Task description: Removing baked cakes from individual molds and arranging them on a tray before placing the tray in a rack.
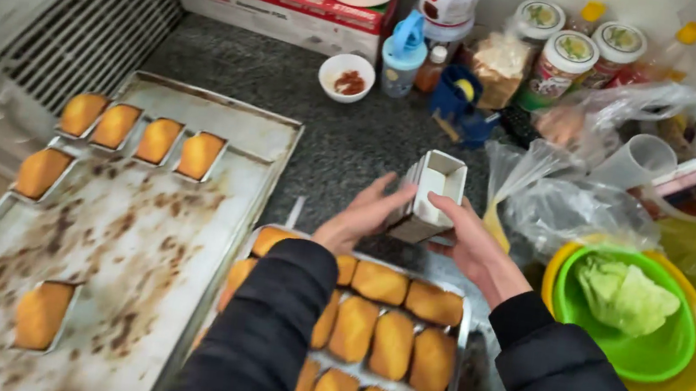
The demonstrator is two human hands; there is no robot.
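My left hand (361,215) and my right hand (469,238) both grip a stack of empty rectangular metal moulds (431,196), held tilted above the dark counter. Just below my hands lies a small metal tray (462,327) packed with several golden loaf-shaped cakes (379,282). To the left a big, stained baking sheet (134,257) carries several more cakes in their tins (156,140), most along its far edge. Black sleeves cover both my arms.
A green bowl holding a cabbage leaf (625,299) sits in a yellow bowl at right. Clear plastic bags (579,208), jars (567,63), a blue-capped bottle (403,58) and a small white dish (347,76) crowd the back. A white appliance with a grille (85,17) stands far left.
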